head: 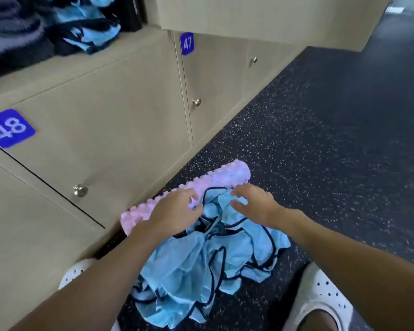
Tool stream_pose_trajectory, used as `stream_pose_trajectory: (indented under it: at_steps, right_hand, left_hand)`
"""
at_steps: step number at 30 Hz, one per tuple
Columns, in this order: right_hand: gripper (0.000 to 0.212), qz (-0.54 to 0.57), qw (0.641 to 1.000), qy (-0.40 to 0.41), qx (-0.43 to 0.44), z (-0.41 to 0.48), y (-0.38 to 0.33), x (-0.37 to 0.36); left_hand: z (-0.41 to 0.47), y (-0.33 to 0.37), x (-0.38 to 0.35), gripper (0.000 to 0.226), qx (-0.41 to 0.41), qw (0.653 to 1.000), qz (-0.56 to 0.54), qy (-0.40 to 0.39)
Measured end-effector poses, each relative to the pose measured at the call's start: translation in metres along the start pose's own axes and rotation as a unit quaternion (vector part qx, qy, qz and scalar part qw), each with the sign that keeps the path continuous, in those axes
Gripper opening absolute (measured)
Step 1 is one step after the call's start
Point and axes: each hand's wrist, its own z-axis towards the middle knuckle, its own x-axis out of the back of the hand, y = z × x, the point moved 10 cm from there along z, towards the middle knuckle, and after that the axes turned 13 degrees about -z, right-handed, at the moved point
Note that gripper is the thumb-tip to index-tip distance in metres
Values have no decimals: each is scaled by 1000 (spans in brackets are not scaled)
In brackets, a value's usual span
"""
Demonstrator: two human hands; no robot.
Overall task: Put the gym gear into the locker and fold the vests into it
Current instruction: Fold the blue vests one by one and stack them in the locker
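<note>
While both hands hang low over the floor, neither has anything in it: left hand [177, 211] sits over the middle of the pink foam roller [225, 177], fingers loosely bent, at most brushing its knobbed skin, not closed round it; right hand [256, 204] is spread and slack just above the far edge of the blue vests [201, 263], where the cloth laps against the roller. Roller lies on the speckled floor [320, 139] along the foot of the lockers, below door 48 [81, 144]. Vests lie crumpled in one heap between roller and my shoes [320, 297]. Handling, as I judge it: roller light, firm foam, bumps giving good purchase. It looks too thick to pinch, so I wrap it from above at mid-length or take one hand near each end. It may roll if nudged. Vests look thin, limp and slick, with dark piping. They are tangled, so lifting one likely drags its neighbours; best taken by a strap or hem and shaken loose. Room: wide open floor to my right; locker fronts close on the left, with the knob [80, 190] jutting above the roller. Open locker [134, 41] sits up-left, already holding blue cloth and a dark bundle. A beige panel [249, 15] overhangs, likely its door, and is an edge to clear when lifting. Free space inside cannot be read.
</note>
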Motion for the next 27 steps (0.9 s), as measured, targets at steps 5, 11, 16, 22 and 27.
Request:
stream_pose_trajectory:
  at_steps: [5, 11, 16, 22, 27]
  right_hand:
    - [41, 40, 997, -65, -21, -6, 27, -79]
    - [48, 95, 994, -9, -56, -17, 52, -109]
    - [59, 49, 988, 36, -141, -28, 97, -109]
    - [54, 135, 976, -20, -167, -42, 131, -136]
    - [41, 129, 976, -45, -170, -43, 139, -152]
  left_hand:
    - [-6, -45, -69, 32, 38, 996, 18, -83]
    - [-11, -78, -115, 42, 46, 990, 65, -117]
    - [10, -37, -127, 43, -51, 994, 79, -52]
    - [26, 12, -162, 51, -116, 987, 82, -67]
    - [35, 6, -170, 38, -92, 986, 132, -47]
